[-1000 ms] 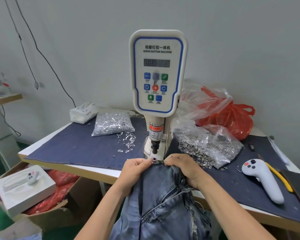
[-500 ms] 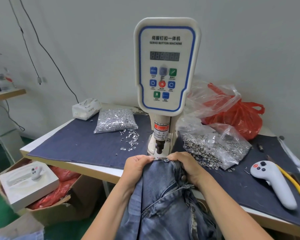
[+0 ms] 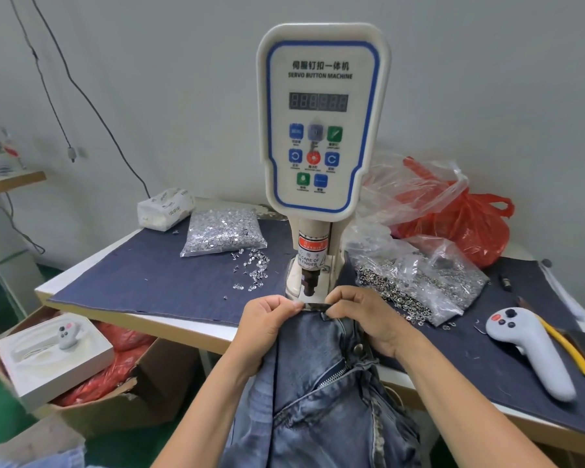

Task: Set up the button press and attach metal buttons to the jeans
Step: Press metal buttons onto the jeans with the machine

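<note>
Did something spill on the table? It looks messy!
Yes. Some small shiny metal pieces lie scattered loose on the dark cloth, just outside their clear bag. More little metal rings have tumbled out of the open bag right of the button machine.

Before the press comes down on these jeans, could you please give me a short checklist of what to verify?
1. Left hand pinches the waistband: ok.
2. Right hand pinches the waistband on the other side: ok.
3. Waistband lies under the punch: ok, roughly; exact alignment cannot tell.
4. Fingertips away from the punch: not ok, they sit close on both sides.
5. Button part loaded in the die: cannot tell, hidden.
6. Display readable: cannot tell.
</note>
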Available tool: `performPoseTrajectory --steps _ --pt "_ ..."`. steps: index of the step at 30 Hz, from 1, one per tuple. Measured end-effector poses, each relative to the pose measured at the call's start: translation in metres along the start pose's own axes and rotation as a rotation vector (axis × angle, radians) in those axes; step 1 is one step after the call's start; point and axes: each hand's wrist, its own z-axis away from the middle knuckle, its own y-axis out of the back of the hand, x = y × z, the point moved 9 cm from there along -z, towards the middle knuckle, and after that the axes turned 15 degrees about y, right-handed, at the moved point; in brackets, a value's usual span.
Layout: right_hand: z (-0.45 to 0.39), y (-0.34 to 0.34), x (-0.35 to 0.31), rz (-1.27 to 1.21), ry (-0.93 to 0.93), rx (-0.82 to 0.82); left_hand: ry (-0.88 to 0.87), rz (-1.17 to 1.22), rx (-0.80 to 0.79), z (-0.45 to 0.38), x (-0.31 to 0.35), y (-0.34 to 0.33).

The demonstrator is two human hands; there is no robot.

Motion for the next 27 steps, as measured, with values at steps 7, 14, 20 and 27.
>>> performPoseTrajectory --steps 7,14,20,27 --pt "-0.003 0.003 0.019 -0.137 -0.094 0.193 0.037 0.021 0.050 -0.006 -0.004 0.002" --pt "-0.002 0.006 0.026 -0.144 -0.100 0.264 0.034 -0.015 0.125 -0.010 -0.007 0.006" --pt "-0.002 0.006 0.029 -0.126 -0.128 0.278 0.009 -0.030 0.234 -0.009 -0.007 0.009" --pt "-0.001 0.006 0.034 -0.100 -0.119 0.269 -0.029 -0.074 0.332 -0.008 -0.012 0.011"
